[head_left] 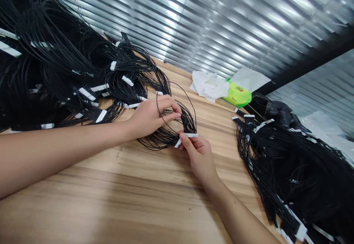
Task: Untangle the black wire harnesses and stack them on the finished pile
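Note:
A looped black wire harness with white connectors at its ends lies between my hands, just above the wooden table. My right hand grips it by a white connector, thumb on top. A second white connector sits against the same fingertips, angled downward. My left hand reaches over the loop from the left. Its thumb and index finger close on a thin black wire at the bundle's upper side; the exact contact is hard to see. One loose wire arcs out above the rest.
A large heap of black wire harnesses with white connectors fills the left. Another pile covers the right side. White tissue and a green packet lie at the back of the table, before a corrugated metal wall.

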Tool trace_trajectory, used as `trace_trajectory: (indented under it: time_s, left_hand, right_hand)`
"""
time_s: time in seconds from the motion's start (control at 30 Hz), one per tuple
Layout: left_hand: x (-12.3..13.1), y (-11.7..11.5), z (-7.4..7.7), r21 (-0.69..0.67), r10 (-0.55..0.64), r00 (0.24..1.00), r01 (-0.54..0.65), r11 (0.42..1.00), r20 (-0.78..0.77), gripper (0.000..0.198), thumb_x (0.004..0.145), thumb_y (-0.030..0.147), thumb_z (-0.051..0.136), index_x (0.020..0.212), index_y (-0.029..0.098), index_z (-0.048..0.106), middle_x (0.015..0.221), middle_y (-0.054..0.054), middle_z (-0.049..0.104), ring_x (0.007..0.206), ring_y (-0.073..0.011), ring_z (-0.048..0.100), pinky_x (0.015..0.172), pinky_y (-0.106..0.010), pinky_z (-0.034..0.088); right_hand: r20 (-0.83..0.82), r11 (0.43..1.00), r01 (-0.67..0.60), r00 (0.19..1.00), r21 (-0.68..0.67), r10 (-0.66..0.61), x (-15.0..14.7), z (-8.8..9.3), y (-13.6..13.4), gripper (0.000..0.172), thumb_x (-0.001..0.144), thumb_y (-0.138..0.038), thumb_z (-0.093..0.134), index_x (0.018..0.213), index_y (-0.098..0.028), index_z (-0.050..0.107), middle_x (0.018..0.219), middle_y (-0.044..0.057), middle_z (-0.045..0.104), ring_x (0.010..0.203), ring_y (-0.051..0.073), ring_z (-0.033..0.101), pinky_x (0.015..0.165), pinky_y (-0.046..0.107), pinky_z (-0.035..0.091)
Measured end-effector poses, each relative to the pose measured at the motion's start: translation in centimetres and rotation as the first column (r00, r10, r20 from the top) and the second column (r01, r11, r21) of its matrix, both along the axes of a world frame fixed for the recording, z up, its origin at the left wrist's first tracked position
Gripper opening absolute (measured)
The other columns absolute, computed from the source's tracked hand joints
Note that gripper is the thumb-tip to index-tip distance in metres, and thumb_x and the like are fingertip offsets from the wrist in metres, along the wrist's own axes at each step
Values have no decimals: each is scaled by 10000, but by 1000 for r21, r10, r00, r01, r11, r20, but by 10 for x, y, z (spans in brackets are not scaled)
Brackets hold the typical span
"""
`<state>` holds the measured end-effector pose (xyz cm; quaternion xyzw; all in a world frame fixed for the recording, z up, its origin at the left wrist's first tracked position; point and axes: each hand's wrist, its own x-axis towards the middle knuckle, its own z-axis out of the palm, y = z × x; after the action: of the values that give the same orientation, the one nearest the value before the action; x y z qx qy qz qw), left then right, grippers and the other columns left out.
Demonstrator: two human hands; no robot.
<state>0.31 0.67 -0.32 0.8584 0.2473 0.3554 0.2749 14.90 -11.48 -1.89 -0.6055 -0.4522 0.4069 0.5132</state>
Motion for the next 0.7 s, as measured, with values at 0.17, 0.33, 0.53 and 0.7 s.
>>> trace_trajectory:
  time_s: [0.17,0.33,0.53,0.7]
  left_hand:
    - [-1,1,-1,104,-50,997,43,994,64,167,936,286,496,982,182,617,890,5,657,781,-84,597,707,-183,422]
    - [0,4,0,214,-215,977,213,953,-18,227,959,248,441,1025,210,655,976,-23,655,911,-107,611,814,-197,441]
    - [0,5,-1,239,-126,986,150,959,-113,259,951,219,426,1038,259,667,985,3,641,839,-101,605,721,-200,421]
    - [2,10,0,101,-271,956,282,954,-108,232,949,217,430,1010,201,653,983,-16,647,901,-109,594,820,-207,425]
  right_hand:
    - [102,994,-106,989,-39,110,0,-1,-2,286,832,-432,581,785,-181,709,696,25,654,661,157,571,643,266,452]
    - [246,980,-189,949,-59,198,1,1,-4,331,866,-428,532,711,-177,681,710,32,627,691,162,547,647,264,437]
    - [184,985,-171,968,-3,169,2,0,-6,323,868,-427,543,731,-169,683,673,14,600,640,136,520,618,252,423]
    - [53,996,-90,995,3,90,1,-3,-8,307,854,-444,569,839,-177,717,658,8,620,604,126,536,580,242,436]
